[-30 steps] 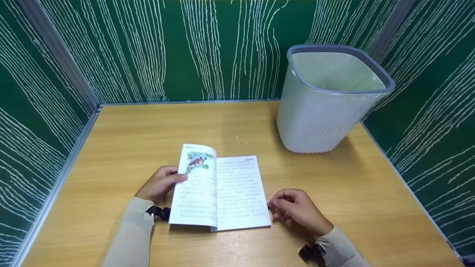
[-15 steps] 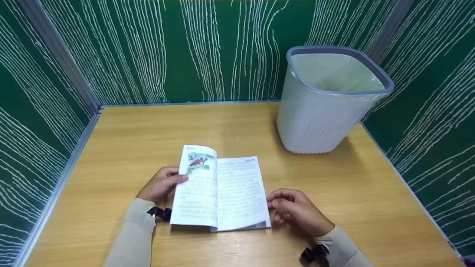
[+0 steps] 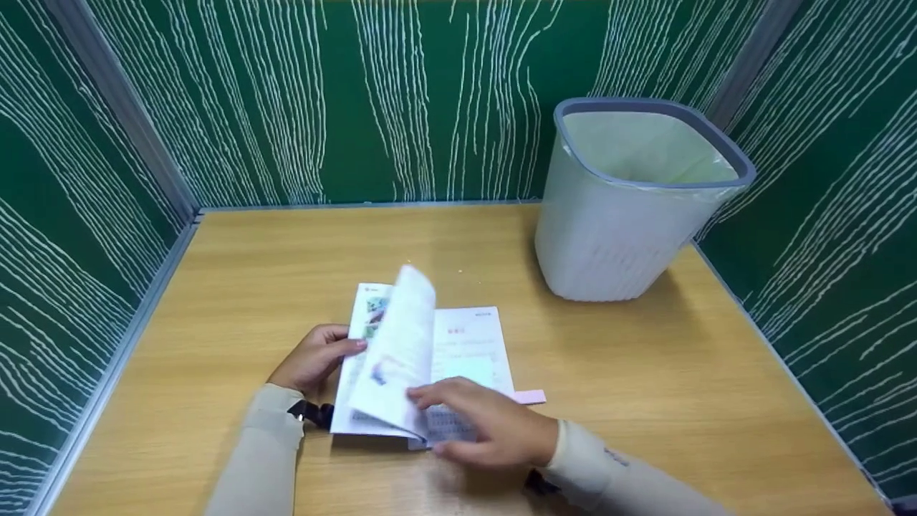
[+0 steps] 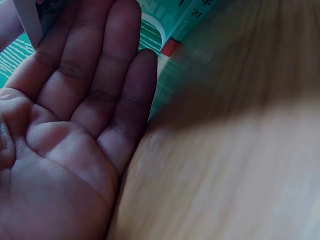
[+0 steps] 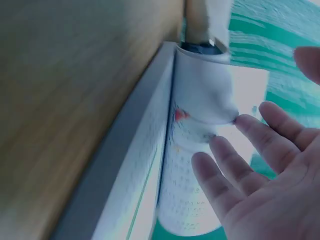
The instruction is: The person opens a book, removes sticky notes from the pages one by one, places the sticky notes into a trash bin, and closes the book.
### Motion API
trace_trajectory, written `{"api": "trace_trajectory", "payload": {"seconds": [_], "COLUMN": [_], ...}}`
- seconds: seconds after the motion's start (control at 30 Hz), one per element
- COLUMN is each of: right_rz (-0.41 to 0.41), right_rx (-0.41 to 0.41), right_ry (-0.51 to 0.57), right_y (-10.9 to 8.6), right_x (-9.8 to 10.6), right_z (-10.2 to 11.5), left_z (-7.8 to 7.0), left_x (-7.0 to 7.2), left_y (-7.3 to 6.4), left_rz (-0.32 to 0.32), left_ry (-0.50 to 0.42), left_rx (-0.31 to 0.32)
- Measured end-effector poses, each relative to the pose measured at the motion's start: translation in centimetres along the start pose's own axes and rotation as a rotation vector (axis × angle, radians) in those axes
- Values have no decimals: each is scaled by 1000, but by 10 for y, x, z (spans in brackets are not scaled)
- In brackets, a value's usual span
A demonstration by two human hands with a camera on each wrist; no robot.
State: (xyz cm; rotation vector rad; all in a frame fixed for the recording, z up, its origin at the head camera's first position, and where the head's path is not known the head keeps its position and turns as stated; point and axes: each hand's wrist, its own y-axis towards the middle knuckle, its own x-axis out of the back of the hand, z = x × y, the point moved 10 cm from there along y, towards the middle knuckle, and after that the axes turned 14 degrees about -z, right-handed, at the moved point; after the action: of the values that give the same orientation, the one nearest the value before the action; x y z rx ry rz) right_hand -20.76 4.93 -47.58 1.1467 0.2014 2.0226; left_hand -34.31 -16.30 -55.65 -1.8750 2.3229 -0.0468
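An open book (image 3: 469, 337) lies on the wooden table, one page (image 3: 401, 365) curved up mid-turn over its left side. My left hand (image 3: 319, 358) holds the book's left edge, thumb on the printed page and the other fingers beneath. In the left wrist view those fingers (image 4: 105, 60) extend under the green cover (image 4: 187, 17). My right hand (image 3: 494, 423) is over the lower right page, its fingers extended. In the right wrist view its fingertips touch the curved turning page (image 5: 200, 110). A pink paper strip (image 3: 530, 397) sticks out from the book's right edge.
A white waste bin (image 3: 609, 236) with a grey rim and a pale liner stands at the back right of the table (image 3: 286, 251). Green panels (image 3: 372, 100) with white wavy lines enclose the back and sides. Tiny pale specks lie beyond the book.
My right hand has moved left from the book's right edge, turning a page over toward the left. A new right page and the pink strip now show. The left hand keeps its hold.
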Motion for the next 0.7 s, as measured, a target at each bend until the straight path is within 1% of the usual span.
{"api": "trace_trajectory", "payload": {"seconds": [0.07, 0.17, 0.23, 0.3, 0.37, 0.4, 0.53, 0.6, 0.7], "right_rz": [49, 92, 103, 103, 105, 104, 79, 58, 35], "right_rx": [0, -16, -19, -8, -6, -5, -8, -17, -58], "right_ry": [-64, -134, -167, -188, -196, -207, -279, -317, -327], "right_y": [3, 5, 6, 5, 3, 2, -7, -14, -23], "right_x": [-13, -26, -30, -31, -29, -27, -11, -1, 13], "right_z": [-1, -4, -3, -2, -3, -4, -14, -21, -32], "left_z": [1, 1, 1, 3, 4, 4, 2, 2, 3], "left_x": [0, 1, 1, 1, 1, 1, -2, -2, -2], "left_y": [0, -2, -3, -3, -3, -3, -2, -1, -1], "left_rz": [2, 11, 8, -3, -11, -7, 27, 33, 37], "left_ry": [-18, -57, -73, -60, -34, -20, 14, 19, 21], "left_rx": [-1, 7, 20, 32, 39, 32, 2, -4, 3]}}
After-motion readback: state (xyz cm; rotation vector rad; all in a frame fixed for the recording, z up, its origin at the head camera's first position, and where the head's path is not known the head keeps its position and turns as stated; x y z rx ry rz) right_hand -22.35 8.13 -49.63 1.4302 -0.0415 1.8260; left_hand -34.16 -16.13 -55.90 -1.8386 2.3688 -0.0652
